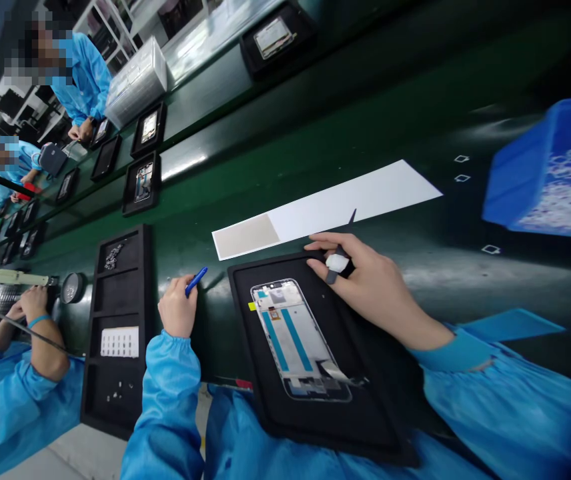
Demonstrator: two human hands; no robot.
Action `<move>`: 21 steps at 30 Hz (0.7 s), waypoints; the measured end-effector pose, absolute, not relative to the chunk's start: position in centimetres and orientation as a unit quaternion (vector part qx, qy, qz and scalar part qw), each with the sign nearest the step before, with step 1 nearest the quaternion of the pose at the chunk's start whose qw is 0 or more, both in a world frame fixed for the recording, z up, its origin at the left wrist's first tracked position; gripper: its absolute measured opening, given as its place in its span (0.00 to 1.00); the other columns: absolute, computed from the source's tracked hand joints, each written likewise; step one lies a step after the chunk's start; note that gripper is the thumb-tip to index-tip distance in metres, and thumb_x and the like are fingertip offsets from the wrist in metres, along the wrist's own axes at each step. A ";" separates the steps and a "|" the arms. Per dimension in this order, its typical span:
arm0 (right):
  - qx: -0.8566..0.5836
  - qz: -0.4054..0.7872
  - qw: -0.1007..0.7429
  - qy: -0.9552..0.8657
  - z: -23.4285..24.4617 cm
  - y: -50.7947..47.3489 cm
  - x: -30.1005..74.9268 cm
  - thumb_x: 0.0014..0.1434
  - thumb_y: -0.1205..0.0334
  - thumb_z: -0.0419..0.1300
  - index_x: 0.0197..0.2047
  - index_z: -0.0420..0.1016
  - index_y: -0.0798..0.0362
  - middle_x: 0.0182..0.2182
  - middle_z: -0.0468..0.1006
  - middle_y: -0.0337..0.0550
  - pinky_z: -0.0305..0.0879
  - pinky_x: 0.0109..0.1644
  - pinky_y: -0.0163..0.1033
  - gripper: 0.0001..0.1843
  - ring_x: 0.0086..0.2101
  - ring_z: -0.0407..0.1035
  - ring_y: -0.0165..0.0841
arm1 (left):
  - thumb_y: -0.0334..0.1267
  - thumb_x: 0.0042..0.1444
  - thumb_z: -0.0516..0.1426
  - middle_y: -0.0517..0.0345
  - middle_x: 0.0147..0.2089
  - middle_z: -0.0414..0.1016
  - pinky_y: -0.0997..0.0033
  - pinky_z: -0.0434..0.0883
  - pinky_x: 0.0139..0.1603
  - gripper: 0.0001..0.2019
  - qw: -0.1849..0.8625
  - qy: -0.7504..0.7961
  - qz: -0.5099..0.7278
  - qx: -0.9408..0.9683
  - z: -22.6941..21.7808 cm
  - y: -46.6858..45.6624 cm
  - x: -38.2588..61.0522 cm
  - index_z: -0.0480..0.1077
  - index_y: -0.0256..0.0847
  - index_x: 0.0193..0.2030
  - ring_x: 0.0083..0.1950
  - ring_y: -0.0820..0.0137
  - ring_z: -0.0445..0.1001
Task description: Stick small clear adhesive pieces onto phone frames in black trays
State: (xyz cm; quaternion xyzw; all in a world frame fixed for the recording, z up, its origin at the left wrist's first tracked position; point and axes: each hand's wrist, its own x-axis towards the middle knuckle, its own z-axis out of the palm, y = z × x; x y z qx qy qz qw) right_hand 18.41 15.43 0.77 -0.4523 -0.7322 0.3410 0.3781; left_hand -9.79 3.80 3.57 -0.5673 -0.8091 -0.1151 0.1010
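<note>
My left hand point(178, 308) is closed around a blue pen-like tool point(196, 281), its tip pointing up and right. My right hand point(365, 273), fingers curved, holds what looks like black tweezers with a white wrap point(337, 262). A thin dark tip shows beyond the knuckles, and the rest is hidden in the hand. Below and between my hands, a black foam tray point(365, 420) holds an opened phone frame point(298, 340). Two blue strips run along the frame, a yellow tab sticks out at its left, and a loose flex piece lies near its lower end.
A white paper strip point(345, 200) lies beyond the tray. At right stands a blue bin point(520, 167) of small pieces, near a few loose frame-like bits. Left is a compartmented black tray point(146, 287). A co-worker's hands point(33, 303) are further left; more phone trays point(141, 183) line the bench.
</note>
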 end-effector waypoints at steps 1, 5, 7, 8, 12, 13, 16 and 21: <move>-0.452 0.343 0.378 -0.732 0.8 15.4 18.4 0.60 0.59 0.57 0.52 0.69 0.48 0.43 0.80 0.46 0.70 0.45 0.48 0.16 0.45 0.74 0.46 | 0.33 0.59 0.57 0.55 0.38 0.79 0.73 0.67 0.35 0.09 0.105 -0.803 -0.129 -0.572 3.4 3.8 -9.9 0.77 0.41 0.43 0.36 0.68 0.77; -0.450 0.348 0.381 -0.729 0.8 15.4 18.5 0.60 0.59 0.57 0.52 0.69 0.47 0.43 0.80 0.46 0.70 0.45 0.49 0.16 0.44 0.74 0.46 | 0.32 0.59 0.54 0.53 0.36 0.78 0.72 0.69 0.39 0.10 0.091 -0.792 -0.198 -0.570 2.9 3.7 -10.4 0.76 0.37 0.41 0.36 0.67 0.77; -0.449 0.350 0.382 -0.728 0.8 15.3 18.4 0.60 0.60 0.57 0.52 0.69 0.46 0.43 0.80 0.46 0.70 0.45 0.49 0.16 0.44 0.74 0.46 | 0.34 0.59 0.55 0.53 0.34 0.78 0.71 0.69 0.39 0.08 0.058 -0.801 -0.227 -0.551 2.8 3.7 -10.8 0.76 0.37 0.39 0.35 0.68 0.76; -0.449 0.350 0.383 -0.728 0.8 15.3 18.4 0.60 0.60 0.57 0.52 0.69 0.46 0.43 0.80 0.46 0.70 0.45 0.50 0.16 0.44 0.73 0.46 | 0.36 0.58 0.56 0.54 0.34 0.78 0.71 0.70 0.39 0.08 0.036 -0.806 -0.239 -0.541 2.8 3.7 -10.9 0.76 0.38 0.38 0.35 0.68 0.76; -0.449 0.350 0.379 -0.729 0.6 15.4 18.4 0.60 0.60 0.57 0.52 0.69 0.47 0.44 0.79 0.46 0.70 0.45 0.49 0.16 0.45 0.73 0.46 | 0.39 0.59 0.56 0.53 0.39 0.80 0.70 0.71 0.43 0.10 -0.050 -0.814 -0.291 -0.500 3.5 3.6 -11.2 0.77 0.39 0.42 0.38 0.69 0.76; -0.449 0.350 0.378 -0.730 0.6 15.4 18.4 0.61 0.60 0.57 0.53 0.69 0.47 0.44 0.79 0.46 0.70 0.45 0.49 0.16 0.45 0.73 0.46 | 0.39 0.60 0.56 0.52 0.41 0.80 0.69 0.71 0.44 0.12 -0.070 -0.815 -0.305 -0.488 3.8 3.6 -11.0 0.77 0.39 0.44 0.39 0.68 0.77; -0.445 0.338 0.392 -0.731 0.7 15.3 18.4 0.61 0.60 0.57 0.53 0.69 0.48 0.43 0.80 0.47 0.70 0.45 0.49 0.16 0.44 0.73 0.45 | 0.41 0.60 0.56 0.50 0.45 0.80 0.69 0.72 0.44 0.15 -0.129 -0.810 -0.340 -0.461 5.1 3.6 -10.0 0.77 0.38 0.49 0.42 0.67 0.77; -0.398 0.304 0.465 -0.730 2.4 13.7 17.7 0.62 0.61 0.58 0.47 0.73 0.49 0.41 0.80 0.45 0.70 0.45 0.47 0.10 0.40 0.73 0.40 | 0.42 0.60 0.57 0.53 0.43 0.80 0.71 0.73 0.39 0.15 -0.214 -0.758 -0.343 -0.511 6.8 3.8 -6.6 0.77 0.39 0.49 0.34 0.71 0.75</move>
